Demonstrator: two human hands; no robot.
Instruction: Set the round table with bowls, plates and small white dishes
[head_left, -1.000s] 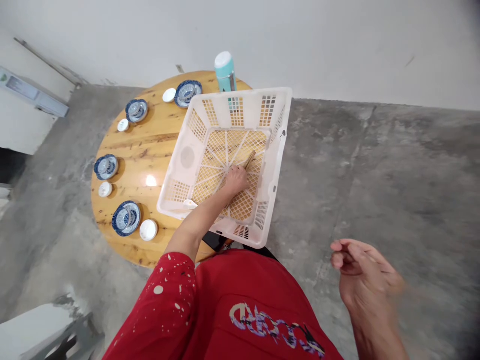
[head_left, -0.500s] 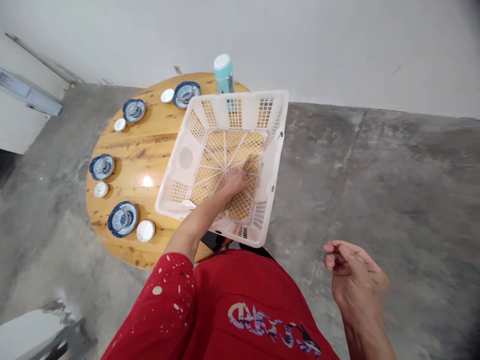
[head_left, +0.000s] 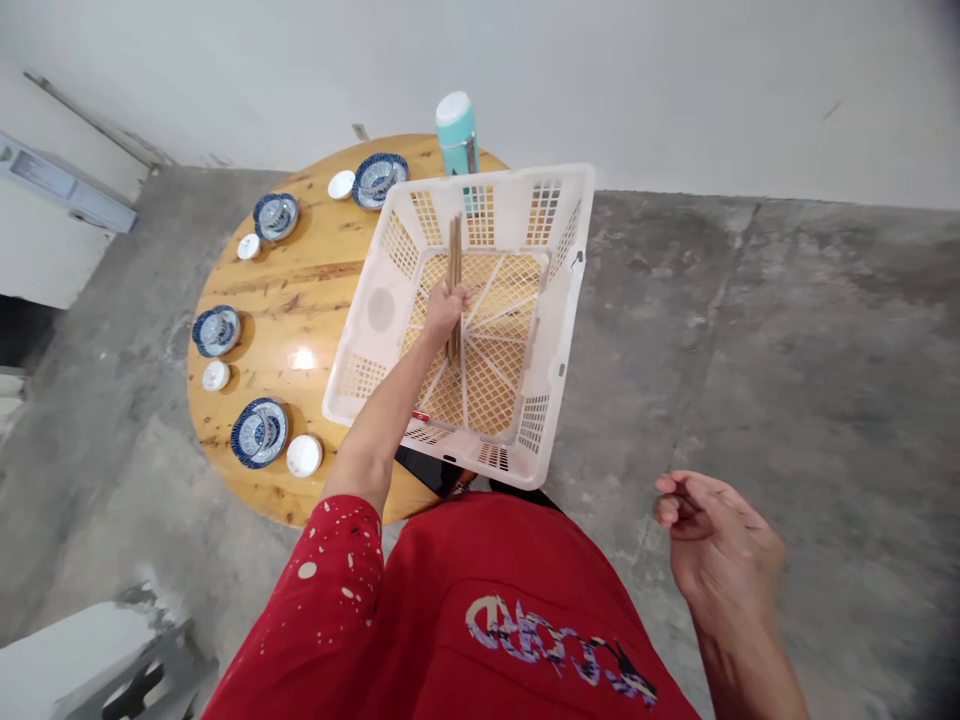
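Observation:
My left hand (head_left: pixel 445 308) is closed around a bundle of chopsticks (head_left: pixel 454 255), held nearly upright in the picture inside a white plastic basket (head_left: pixel 379 312). The basket has lattice walls and floor and rests on a round wooden table (head_left: pixel 274 300), reaching past its right edge. Beside my left forearm a small red item (head_left: pixel 421 416) shows in the basket; its kind I cannot make out. Off to the right, above the floor, my right hand (head_left: pixel 720 540) has its fingers curled in, with nothing seen in them.
Blue-and-white dish sets (head_left: pixel 259 433) with small white bowls (head_left: pixel 304 456) stand around the table's left side. A turquoise flask (head_left: pixel 457 135) stands behind the basket. A dark flat object (head_left: pixel 427 470) lies at the near edge. Grey concrete floor (head_left: pixel 787 330) stretches right.
My left hand has moved left and slightly up, and the chopsticks have swung from slanted to nearly upright. A white spoon seen near my forearm is now hidden. My right hand stays curled.

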